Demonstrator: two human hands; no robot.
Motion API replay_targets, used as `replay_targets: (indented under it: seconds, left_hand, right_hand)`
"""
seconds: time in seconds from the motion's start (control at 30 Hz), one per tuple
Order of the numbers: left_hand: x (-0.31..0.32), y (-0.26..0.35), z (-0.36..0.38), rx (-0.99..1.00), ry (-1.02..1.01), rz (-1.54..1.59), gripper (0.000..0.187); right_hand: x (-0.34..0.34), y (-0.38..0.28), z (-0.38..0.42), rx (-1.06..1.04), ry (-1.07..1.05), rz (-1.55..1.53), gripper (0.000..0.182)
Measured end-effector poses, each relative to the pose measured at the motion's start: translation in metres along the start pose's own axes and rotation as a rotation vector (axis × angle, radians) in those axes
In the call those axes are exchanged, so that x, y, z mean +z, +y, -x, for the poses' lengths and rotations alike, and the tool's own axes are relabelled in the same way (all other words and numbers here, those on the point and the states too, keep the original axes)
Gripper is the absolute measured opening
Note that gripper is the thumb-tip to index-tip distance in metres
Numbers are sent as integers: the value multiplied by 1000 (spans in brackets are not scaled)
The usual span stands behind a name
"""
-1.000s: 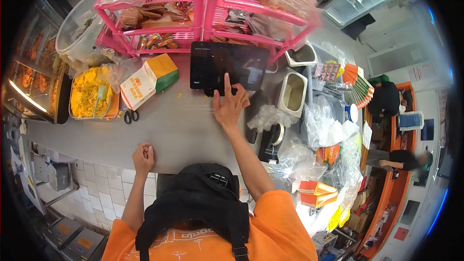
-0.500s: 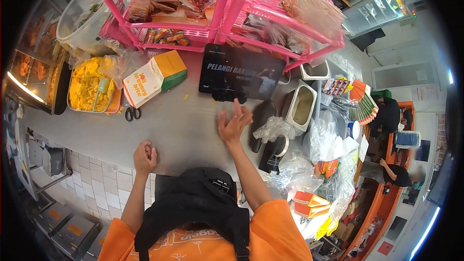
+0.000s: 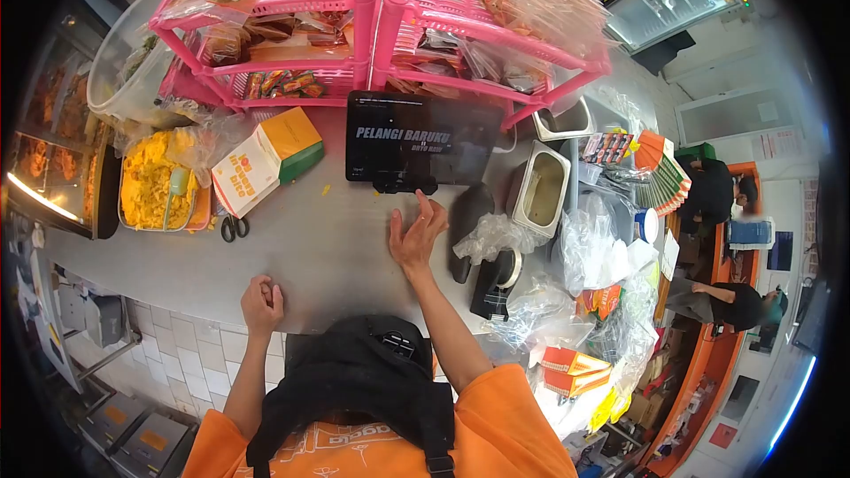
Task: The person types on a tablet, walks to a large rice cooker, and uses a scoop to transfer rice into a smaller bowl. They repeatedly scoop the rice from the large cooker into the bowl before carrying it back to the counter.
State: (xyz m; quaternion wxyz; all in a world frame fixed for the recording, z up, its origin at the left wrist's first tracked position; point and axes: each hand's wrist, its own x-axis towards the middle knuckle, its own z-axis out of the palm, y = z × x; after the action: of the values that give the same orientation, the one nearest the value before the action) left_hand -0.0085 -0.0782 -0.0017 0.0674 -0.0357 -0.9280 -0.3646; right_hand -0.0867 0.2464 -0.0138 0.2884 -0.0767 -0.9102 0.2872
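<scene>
My right hand (image 3: 417, 235) is just below a black tablet (image 3: 421, 140), empty and with its fingers apart. The index fingertip points up at the tablet's lower edge. White lettering reading "PELANGI BARUKU" shows on the dark screen, and the tablet leans upright against pink racks. Over the front edge of the steel counter (image 3: 332, 221), my left hand (image 3: 263, 304) is loosely curled closed, with nothing showing in it. Black-handled scissors (image 3: 235, 227) lie beyond it, beside a printed food carton (image 3: 267, 162). Right of my right hand are a tape dispenser (image 3: 498, 283) and a crumpled plastic bag (image 3: 501, 239).
Pink racks (image 3: 382, 13) hold bagged goods at the back. A tub of yellow food (image 3: 158, 181) with a spoon stands left, near a lit display case (image 3: 55, 155). Metal pans (image 3: 542, 190) and plastic bags crowd the right side. Other people (image 3: 730, 303) are at far right.
The view has shifted slightly, so the racks and tablet appear further left and lower. My right hand stays below the tablet with its fingers somewhat more curled. My left hand remains closed.
</scene>
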Motion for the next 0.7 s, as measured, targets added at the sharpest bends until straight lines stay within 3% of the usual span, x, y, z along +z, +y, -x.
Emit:
replay_targets:
  seconds: [0.7]
  left_hand:
    - [0, 4, -1, -11, 17, -10, 17]
  right_hand:
    - [-3, -3, -3, 70, -22, -19, 60]
